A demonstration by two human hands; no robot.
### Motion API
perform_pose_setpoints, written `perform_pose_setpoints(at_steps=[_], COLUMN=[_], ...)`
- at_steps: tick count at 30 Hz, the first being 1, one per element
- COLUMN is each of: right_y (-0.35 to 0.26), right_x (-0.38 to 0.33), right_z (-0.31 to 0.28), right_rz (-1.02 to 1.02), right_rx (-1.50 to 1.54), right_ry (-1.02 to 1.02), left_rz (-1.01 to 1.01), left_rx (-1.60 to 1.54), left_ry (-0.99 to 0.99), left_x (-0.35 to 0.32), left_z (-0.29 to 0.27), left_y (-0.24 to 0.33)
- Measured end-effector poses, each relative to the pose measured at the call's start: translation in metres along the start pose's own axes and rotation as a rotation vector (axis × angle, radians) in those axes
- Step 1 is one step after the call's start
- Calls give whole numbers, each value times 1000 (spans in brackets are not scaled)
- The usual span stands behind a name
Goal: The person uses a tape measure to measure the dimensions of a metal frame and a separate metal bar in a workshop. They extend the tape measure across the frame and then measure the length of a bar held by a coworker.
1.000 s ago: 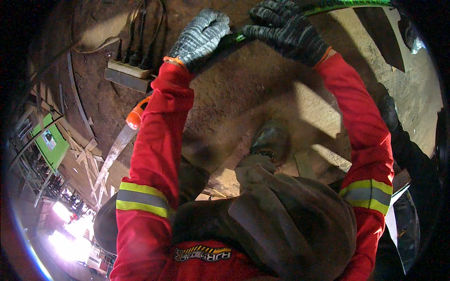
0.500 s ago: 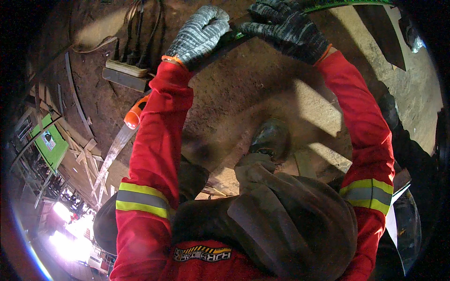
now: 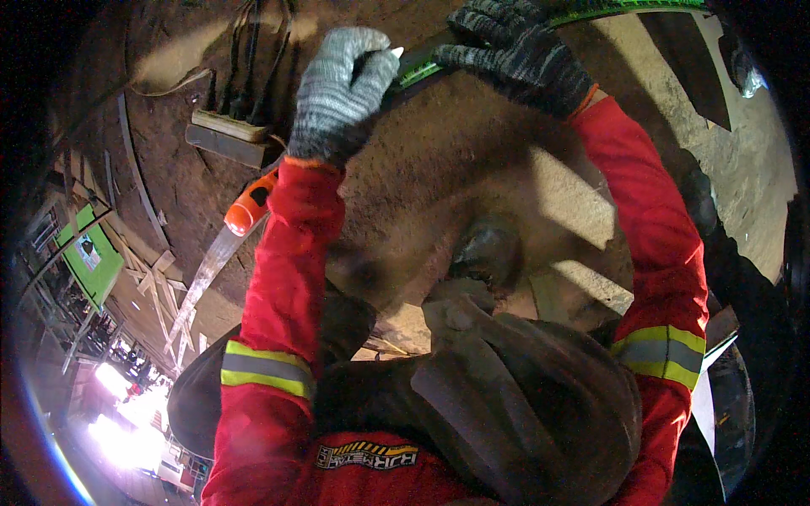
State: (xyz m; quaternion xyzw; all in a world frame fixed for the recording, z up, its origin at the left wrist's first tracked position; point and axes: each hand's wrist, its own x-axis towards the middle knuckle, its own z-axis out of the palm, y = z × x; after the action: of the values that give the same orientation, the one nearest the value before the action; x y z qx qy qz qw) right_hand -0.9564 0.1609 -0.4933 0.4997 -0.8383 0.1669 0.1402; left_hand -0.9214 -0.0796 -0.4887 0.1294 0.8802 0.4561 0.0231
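Both my hands wear grey knitted work gloves with orange cuffs. At the upper middle, my left hand is closed, with a small white tip poking out between thumb and fingers, perhaps a piece of chalk. Beside it runs a green measuring tape with graduations, lying along a dark flat strip. On the tape and strip rests my right hand, its fingers spread and pointing left. Beyond the right hand, the green tape continues toward the upper right. What lies under the right palm is hidden.
Left of my left forearm lies a handsaw with an orange handle. A power strip with several plugged cables sits above it. A dark pointed plate lies at upper right. Wood scraps and a green board are far left.
My left hand has drawn back toward me and turned, so the white tip and more of the green tape now show. My right hand has stayed nearly in place.
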Motion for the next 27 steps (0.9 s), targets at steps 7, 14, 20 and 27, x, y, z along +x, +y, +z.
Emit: perform_pose_setpoints(at_steps=[7,14,20,27], right_y=[-3,-5,-5,-3], right_x=[-1,-5,3,-2], right_z=[3,3,-1,3], right_rz=[25,39,34,32], right_rx=[-19,-60,24,-5], right_ry=[-11,-12,15,-23], left_rz=[-103,-236,-283,-241], left_rx=[212,89,151,163], left_ry=[61,15,8,-24], left_x=[-15,-6,-4,-2], left_z=[15,22,23,22], left_y=[13,9,4,4])
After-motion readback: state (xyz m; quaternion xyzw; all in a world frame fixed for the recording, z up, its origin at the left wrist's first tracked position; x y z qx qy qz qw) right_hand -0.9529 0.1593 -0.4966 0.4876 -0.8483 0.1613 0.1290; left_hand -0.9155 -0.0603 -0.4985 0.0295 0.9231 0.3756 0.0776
